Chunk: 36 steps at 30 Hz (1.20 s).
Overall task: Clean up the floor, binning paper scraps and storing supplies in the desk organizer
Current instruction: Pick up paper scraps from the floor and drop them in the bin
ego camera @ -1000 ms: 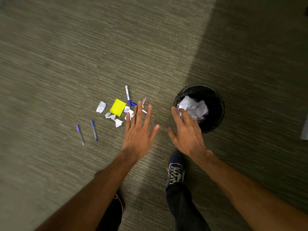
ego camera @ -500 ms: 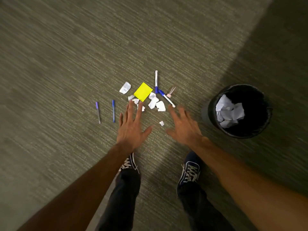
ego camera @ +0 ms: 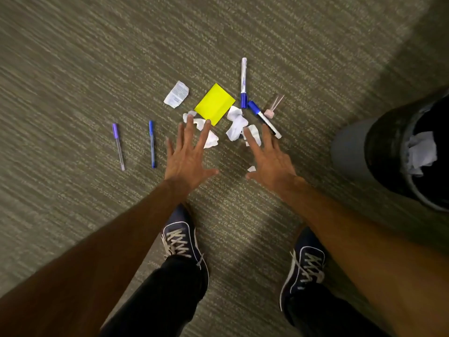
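Note:
Several white paper scraps [ego camera: 236, 124] lie on the carpet around a yellow sticky-note pad [ego camera: 214, 103]. A flat printed scrap [ego camera: 176, 94] lies left of the pad, and a tiny scrap [ego camera: 251, 169] sits by my right thumb. Two blue-capped markers [ego camera: 243, 81] [ego camera: 264, 119] lie right of the pad, beside a pink binder clip [ego camera: 272, 109]. A purple pen [ego camera: 118, 145] and a blue pen [ego camera: 152, 143] lie further left. My left hand [ego camera: 187, 158] and my right hand [ego camera: 269, 158] hover over the scraps, fingers spread, holding nothing.
A black wastebasket [ego camera: 379, 152] with crumpled white paper inside stands at the right edge. My two dark blue sneakers [ego camera: 181, 239] [ego camera: 305, 266] stand on the carpet below the hands. No desk organizer is in view.
The view has swung left and lower, so the wastebasket slid to the right edge. Both hands moved from near the bin to over the scraps, fingers still spread.

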Tool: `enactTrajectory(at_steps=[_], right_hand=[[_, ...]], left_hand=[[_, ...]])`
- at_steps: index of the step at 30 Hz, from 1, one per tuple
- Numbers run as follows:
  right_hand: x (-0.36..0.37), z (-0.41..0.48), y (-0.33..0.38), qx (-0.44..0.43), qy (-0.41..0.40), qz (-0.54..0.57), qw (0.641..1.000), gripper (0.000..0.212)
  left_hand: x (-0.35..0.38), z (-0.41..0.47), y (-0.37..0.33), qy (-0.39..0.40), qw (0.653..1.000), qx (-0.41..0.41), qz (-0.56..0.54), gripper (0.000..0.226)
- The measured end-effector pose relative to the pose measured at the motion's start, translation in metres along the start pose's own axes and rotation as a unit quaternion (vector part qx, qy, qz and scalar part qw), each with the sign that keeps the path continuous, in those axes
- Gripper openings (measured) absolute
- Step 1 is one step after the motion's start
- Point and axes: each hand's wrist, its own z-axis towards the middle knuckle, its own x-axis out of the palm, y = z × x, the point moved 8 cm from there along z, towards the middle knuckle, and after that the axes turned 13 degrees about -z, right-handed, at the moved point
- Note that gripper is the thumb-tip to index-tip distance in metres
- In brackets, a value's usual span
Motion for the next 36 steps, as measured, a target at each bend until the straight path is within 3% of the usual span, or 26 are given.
enactTrajectory(at_steps=[7,10,13,17,20,25,32,36], right_hand=[[-0.002,0.072,0.013,0.040,-0.033,-0.031,0.998,0.130],[-0.006,0.089,0.021,0.032,-0.050,-0.048,0.997,0.124],[-0.005,0.098,0.024,0.020,-0.034,-0.042,0.998,0.103],[-0.011,0.096,0.029,-0.013,-0.051,-0.029,0.998,0.055],[-0.016,0.091,0.032,-0.044,-0.061,-0.052,0.996,0.038],[-0.013,0.086,0.037,-0.106,-0.023,-0.102,0.989,0.036],[-0.025,0.070,0.026,-0.114,-0.053,-0.060,0.990,0.012],[-0.043,0.049,0.016,-0.093,-0.076,-0.002,0.993,0.013]], left_hand=[[0.021,0.049,0.036,0.007,0.996,-0.065,-0.055,0.119],[0.020,0.063,0.031,-0.001,0.998,-0.050,-0.039,0.111],[0.022,0.068,0.024,0.004,0.998,-0.051,-0.038,0.095],[0.018,0.067,0.014,-0.001,0.997,-0.071,-0.032,0.055],[0.014,0.064,0.009,-0.016,0.997,-0.066,-0.023,0.034],[0.010,0.061,0.008,-0.018,0.999,-0.037,0.001,0.024],[-0.009,0.048,-0.005,-0.050,0.998,-0.014,-0.027,0.022],[-0.024,0.036,-0.026,-0.066,0.997,0.001,-0.039,0.019]])
